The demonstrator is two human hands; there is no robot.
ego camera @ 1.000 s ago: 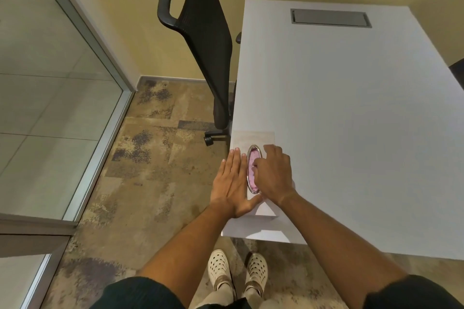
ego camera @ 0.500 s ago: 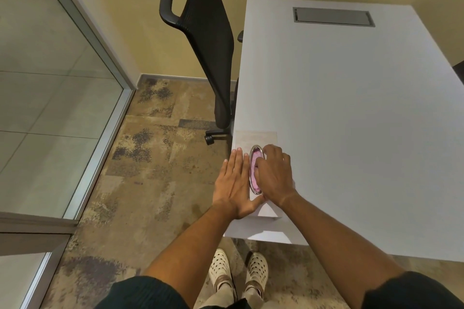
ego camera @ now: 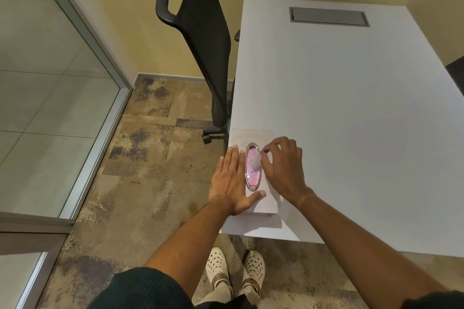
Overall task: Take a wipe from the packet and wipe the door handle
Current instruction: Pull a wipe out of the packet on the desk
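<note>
A pale wipe packet (ego camera: 251,137) lies at the near left corner of the white table (ego camera: 351,120). Its oval pink opening (ego camera: 252,175) with a silver rim faces up. My left hand (ego camera: 232,178) lies flat, fingers together, on the packet's left side, thumb by the oval's near end. My right hand (ego camera: 283,168) hovers just right of the oval and pinches a small white tip of a wipe (ego camera: 256,161) that sticks up from the opening. No door handle is in view.
A black mesh office chair (ego camera: 203,40) stands at the table's left edge. A glass partition with a metal frame (ego camera: 100,40) runs along the left. Patterned carpet (ego camera: 140,158) covers the floor. A grey cable hatch (ego camera: 329,17) sits at the table's far end.
My right hand has lifted off the oval opening and shifted right, drawing a white wipe tip up out of it. My left hand stays flat on the packet.
</note>
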